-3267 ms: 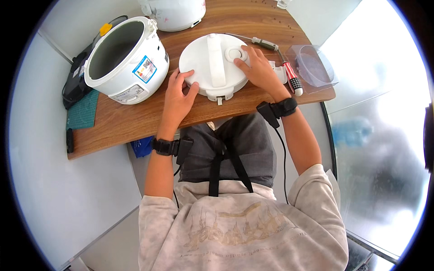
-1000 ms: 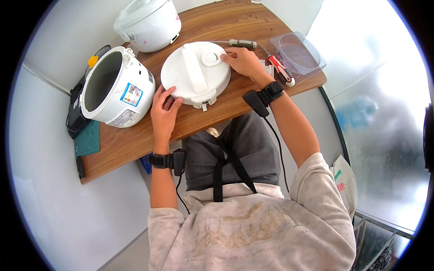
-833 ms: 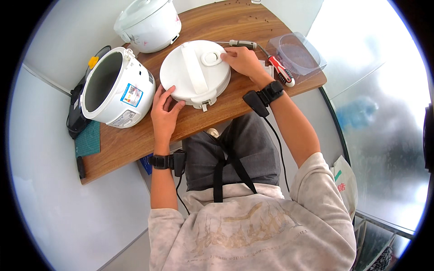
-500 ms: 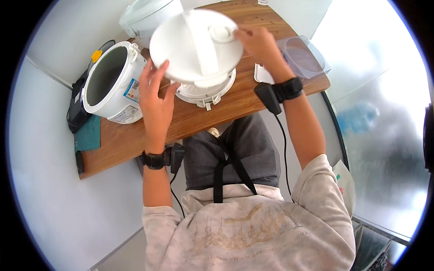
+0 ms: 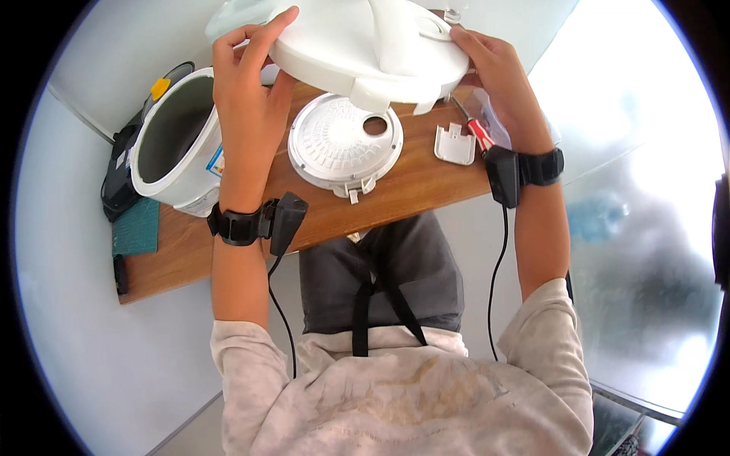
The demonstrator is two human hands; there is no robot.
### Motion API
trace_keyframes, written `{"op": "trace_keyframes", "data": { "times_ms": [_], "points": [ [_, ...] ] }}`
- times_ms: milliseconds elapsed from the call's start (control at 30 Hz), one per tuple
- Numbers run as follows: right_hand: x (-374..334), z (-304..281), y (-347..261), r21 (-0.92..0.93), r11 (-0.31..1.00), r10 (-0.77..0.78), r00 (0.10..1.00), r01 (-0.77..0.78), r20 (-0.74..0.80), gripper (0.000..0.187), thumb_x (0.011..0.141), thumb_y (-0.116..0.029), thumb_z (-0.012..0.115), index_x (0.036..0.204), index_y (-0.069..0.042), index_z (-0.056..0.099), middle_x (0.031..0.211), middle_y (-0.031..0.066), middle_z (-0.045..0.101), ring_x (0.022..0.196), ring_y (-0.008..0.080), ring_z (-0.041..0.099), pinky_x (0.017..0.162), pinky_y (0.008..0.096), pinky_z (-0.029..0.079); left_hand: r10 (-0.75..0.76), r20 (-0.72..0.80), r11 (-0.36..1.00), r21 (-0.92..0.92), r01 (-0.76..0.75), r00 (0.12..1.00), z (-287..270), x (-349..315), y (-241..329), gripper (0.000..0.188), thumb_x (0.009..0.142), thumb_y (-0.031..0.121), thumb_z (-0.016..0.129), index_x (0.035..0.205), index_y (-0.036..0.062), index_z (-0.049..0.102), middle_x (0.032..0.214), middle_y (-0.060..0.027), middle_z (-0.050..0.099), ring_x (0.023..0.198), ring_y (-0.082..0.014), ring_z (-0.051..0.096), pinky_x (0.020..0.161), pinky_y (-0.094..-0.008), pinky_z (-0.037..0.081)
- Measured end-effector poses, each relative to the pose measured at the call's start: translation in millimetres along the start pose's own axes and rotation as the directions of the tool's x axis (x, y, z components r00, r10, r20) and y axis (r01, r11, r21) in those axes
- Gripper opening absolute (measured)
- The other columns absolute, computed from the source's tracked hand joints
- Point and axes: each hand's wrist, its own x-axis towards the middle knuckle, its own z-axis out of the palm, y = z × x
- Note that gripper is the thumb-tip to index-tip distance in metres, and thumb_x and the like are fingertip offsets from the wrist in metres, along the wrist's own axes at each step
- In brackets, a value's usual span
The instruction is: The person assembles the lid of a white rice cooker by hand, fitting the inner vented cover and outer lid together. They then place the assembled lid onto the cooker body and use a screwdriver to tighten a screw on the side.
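Observation:
A round white rice cooker lid cover (image 5: 334, 45) is held up above the far part of the table, tilted, its raised central band on top. My left hand (image 5: 251, 72) grips its left rim, thumb and fingers around the edge. On the right rim, my right hand (image 5: 498, 80) is closed in the same way. Below the cover, a white round lid base (image 5: 334, 140) lies on the table with a ribbed face, a round hole and a hinge piece at its near edge. A small white square cover (image 5: 455, 146) rests to its right.
The white rice cooker body (image 5: 171, 144) stands tilted at the left, its inside dark. A red-handled screwdriver (image 5: 480, 134) lies by the clear plastic container (image 5: 493, 114), partly behind my right hand. A green mat (image 5: 137, 228) sits at the table's left end.
Both hands have raised the lid cover and brought it further away, uncovering the ribbed lid base beneath. My right hand has moved right and the screwdriver has come into view.

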Motion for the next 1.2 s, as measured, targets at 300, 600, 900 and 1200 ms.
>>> {"op": "trace_keyframes", "data": {
  "times_ms": [300,600,900,1200],
  "points": [
    [6.5,-9.0,-12.8,0.184,0.981,0.071,0.995,-0.058,-0.065,0.051,0.101,-0.044,0.047,0.121,0.001,0.059,0.109,0.0106,0.067,0.089,0.0169,0.063,0.075,0.0310,0.051,-0.004,-0.148,0.988,0.155,0.027,0.989,21.3,29.4,-29.0,0.020,0.091,0.026,0.073,0.105,0.0134,0.070,0.088,-0.0010,0.059,0.078,-0.0134,0.058,0.068,-0.0237,0.048],
    [-11.3,8.7,9.8,0.212,0.970,0.111,0.993,-0.115,0.030,0.038,0.100,-0.026,0.053,0.128,-0.001,0.058,0.107,0.0106,0.068,0.090,0.0145,0.065,0.072,0.0247,0.052,-0.240,-0.071,0.967,-0.111,0.231,0.968,16.7,24.2,-22.9,0.030,0.089,0.035,0.073,0.101,0.0078,0.069,0.072,-0.0031,0.062,0.063,-0.0122,0.051,0.060,-0.0237,0.043],
    [-11.8,27.2,60.9,-0.161,0.978,0.155,0.976,-0.131,0.152,0.031,0.093,-0.013,0.060,0.122,-0.002,0.061,0.097,0.0077,0.068,0.081,0.0111,0.063,0.068,0.0257,0.052,-0.304,-0.051,0.939,-0.184,0.290,0.951,40.2,3.7,-37.2,0.031,0.091,0.033,0.071,0.091,0.0026,0.065,0.062,-0.0040,0.053,0.056,-0.0125,0.041,0.051,-0.0263,0.035],
    [-15.6,27.1,66.2,-0.131,0.980,0.166,0.980,-0.151,0.113,0.027,0.095,-0.012,0.056,0.120,-0.001,0.062,0.094,0.0084,0.068,0.076,0.0118,0.063,0.067,0.0263,0.053,-0.308,-0.056,0.931,-0.222,0.289,0.950,38.7,-6.2,-29.4,0.020,0.089,0.021,0.073,0.091,0.0034,0.066,0.069,-0.0047,0.058,0.055,-0.0129,0.043,0.050,-0.0264,0.036]
  ]
}}
